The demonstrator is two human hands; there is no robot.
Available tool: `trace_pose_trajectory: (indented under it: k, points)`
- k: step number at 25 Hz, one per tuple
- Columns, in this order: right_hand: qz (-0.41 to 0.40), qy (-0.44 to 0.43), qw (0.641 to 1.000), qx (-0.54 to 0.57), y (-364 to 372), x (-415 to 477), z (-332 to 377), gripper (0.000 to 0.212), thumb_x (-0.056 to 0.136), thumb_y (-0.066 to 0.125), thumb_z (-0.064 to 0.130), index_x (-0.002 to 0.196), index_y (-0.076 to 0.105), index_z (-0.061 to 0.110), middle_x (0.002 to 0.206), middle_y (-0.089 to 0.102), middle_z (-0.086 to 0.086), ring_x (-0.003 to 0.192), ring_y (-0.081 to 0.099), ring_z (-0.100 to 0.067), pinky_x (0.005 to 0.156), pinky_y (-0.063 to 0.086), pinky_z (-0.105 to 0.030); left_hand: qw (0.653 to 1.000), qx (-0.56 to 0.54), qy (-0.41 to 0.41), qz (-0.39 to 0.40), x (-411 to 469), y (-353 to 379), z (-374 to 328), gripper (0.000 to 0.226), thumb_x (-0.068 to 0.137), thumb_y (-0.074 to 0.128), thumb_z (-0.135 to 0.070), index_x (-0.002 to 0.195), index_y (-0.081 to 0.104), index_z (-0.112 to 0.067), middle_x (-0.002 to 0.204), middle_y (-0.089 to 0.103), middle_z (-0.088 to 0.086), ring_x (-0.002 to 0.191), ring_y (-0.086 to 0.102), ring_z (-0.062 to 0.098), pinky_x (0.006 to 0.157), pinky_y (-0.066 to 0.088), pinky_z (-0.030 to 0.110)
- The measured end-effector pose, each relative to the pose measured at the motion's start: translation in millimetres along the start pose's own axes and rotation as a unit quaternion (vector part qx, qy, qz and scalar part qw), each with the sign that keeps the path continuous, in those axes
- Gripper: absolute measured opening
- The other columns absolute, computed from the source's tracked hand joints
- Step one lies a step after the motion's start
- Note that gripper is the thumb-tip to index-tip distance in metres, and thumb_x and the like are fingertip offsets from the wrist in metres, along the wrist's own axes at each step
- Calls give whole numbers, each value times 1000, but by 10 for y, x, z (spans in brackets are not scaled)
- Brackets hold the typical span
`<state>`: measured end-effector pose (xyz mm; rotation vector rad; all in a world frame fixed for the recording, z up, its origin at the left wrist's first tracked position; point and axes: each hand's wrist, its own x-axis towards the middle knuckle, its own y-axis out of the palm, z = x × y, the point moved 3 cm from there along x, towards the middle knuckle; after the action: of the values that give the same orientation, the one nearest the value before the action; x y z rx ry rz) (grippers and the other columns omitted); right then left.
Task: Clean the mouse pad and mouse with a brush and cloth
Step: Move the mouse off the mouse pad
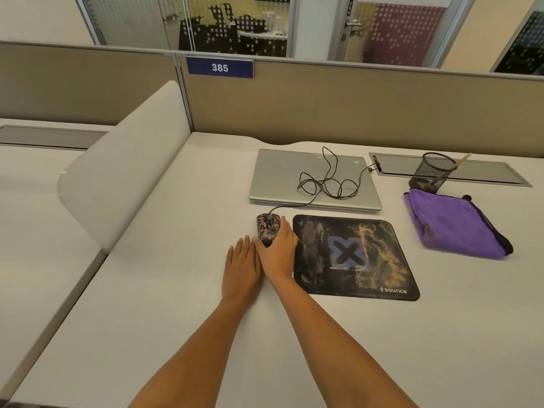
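Mouse pad (pixel 353 257), streaked with dust, lies on the worktop (pixel 176 290) just right of the mouse (pixel 266 226), which our right hand (pixel 278 251) grips; our left hand (pixel 241 266) rests flat, fingers straight, beside it.

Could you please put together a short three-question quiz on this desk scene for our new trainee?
1. True or false: the mouse sits on the mouse pad.
2. Which hand grips the mouse? A) left B) right C) neither
3. Fill in: behind the mouse pad lies a closed ____.

Key
1. False: it sits on the desk, just left of the pad.
2. B: the right hand is curled over it.
3. laptop
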<state>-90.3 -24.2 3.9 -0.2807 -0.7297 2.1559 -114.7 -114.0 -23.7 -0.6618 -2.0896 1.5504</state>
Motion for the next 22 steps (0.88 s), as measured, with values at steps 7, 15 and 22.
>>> trace_pose_trajectory:
  k: [7, 15, 22]
  points:
    - [-35, -119, 980, -153, -377, 88, -137, 72, 95, 40, 50, 150, 11, 13, 158, 13, -6, 146, 9, -22, 118, 9, -33, 993, -69, -15, -91, -58, -128, -53, 51, 101, 22, -25, 148, 6, -16, 157, 4, 0, 145, -2, 11, 116, -9, 26]
    - [-54, -117, 951, -281, -1168, 516, -684, 70, 97, 27, 54, 151, 4, 15, 159, 3, -5, 147, 0, -20, 116, 0, -30, 992, -68, 46, -99, 259, -177, -773, 51, 101, 19, -29, 148, 7, -15, 157, 4, 1, 145, -5, 13, 116, -10, 28]
    - [-70, -86, 955, -274, -2033, 1052, -1111, 69, 97, 27, 51, 151, 3, 16, 159, 1, -5, 147, -2, -21, 117, 0, -32, 993, -39, 105, -42, 820, 20, -1789, 51, 101, 15, -33, 148, 7, -15, 158, 4, 3, 145, -4, 15, 116, -9, 31]
